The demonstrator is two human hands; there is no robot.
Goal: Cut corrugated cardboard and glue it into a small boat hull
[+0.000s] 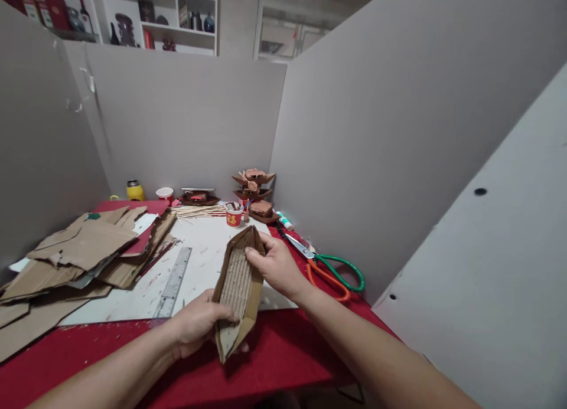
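Observation:
A small boat folded from brown cardboard (237,282) is tilted above the near edge of the white board, its corrugated inner floor facing me. My left hand (199,320) grips its lower left side, thumb over the rim and fingers underneath. Higher up, my right hand (277,264) pinches the upper right wall with the thumb inside the boat. Both hands are closed on it. Left of the boat, a clear ruler (173,282) lies on the white board (201,264). Scissors (325,267) with green and orange handles rest on the right.
Torn cardboard pieces (84,244) are heaped at the left. At the back are thin wooden sticks (199,211), a red paper cup (233,215), finished brown model boats (253,185) and a yellow jar (135,190). Grey partitions (186,114) enclose the red-covered table (283,362).

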